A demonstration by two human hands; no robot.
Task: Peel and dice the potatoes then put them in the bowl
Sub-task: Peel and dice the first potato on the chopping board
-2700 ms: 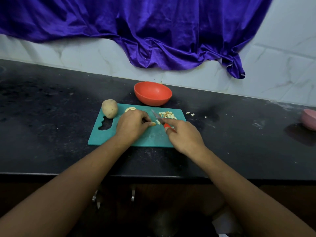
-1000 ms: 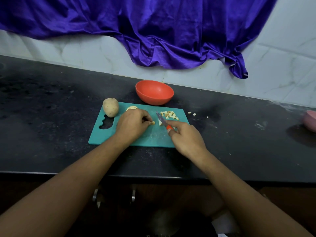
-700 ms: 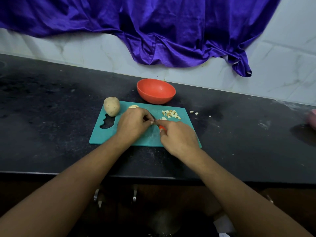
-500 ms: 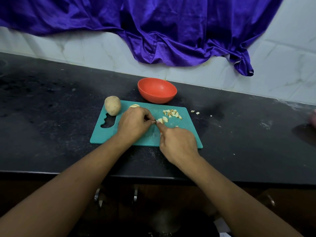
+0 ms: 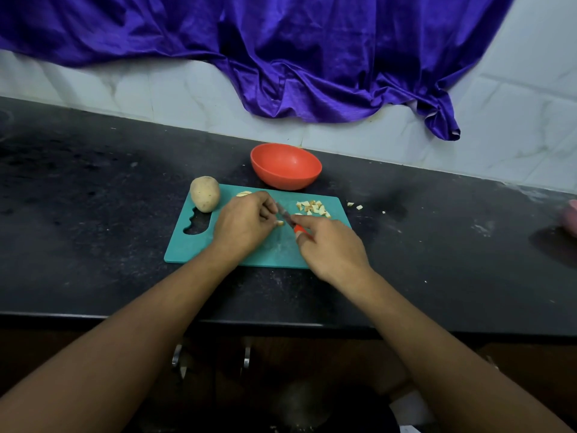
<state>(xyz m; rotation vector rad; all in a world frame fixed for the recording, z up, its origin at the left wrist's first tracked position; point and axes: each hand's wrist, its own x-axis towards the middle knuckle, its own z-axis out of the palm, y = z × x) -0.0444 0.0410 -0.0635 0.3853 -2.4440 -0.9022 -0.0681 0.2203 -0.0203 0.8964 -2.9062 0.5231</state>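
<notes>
A teal cutting board point(image 5: 193, 248) lies on the black counter. My left hand point(image 5: 245, 221) rests on the board, its curled fingers pinching a small potato piece point(image 5: 280, 223) at their tips. My right hand point(image 5: 331, 246) grips a knife point(image 5: 285, 214) with a red handle, its forefinger stretched along the top, the blade set down right beside the piece. A pile of diced potato point(image 5: 313, 207) lies at the board's far right. One whole unpeeled potato point(image 5: 205, 194) stands on the far left corner, and a peeled slice point(image 5: 244, 193) peeks out behind my left hand. The red bowl point(image 5: 285, 165) sits empty behind the board.
A few stray potato bits point(image 5: 355, 205) lie on the counter right of the board. A pink bowl point(image 5: 571, 217) is cut off at the right edge. A purple cloth point(image 5: 281, 57) hangs over the tiled wall. The counter's front edge point(image 5: 281, 323) runs below my forearms.
My right hand pulled the knife in beside my left fingers, then moved it slightly right again, so the blade and red handle show once more. The left hand stayed put on the potato piece.
</notes>
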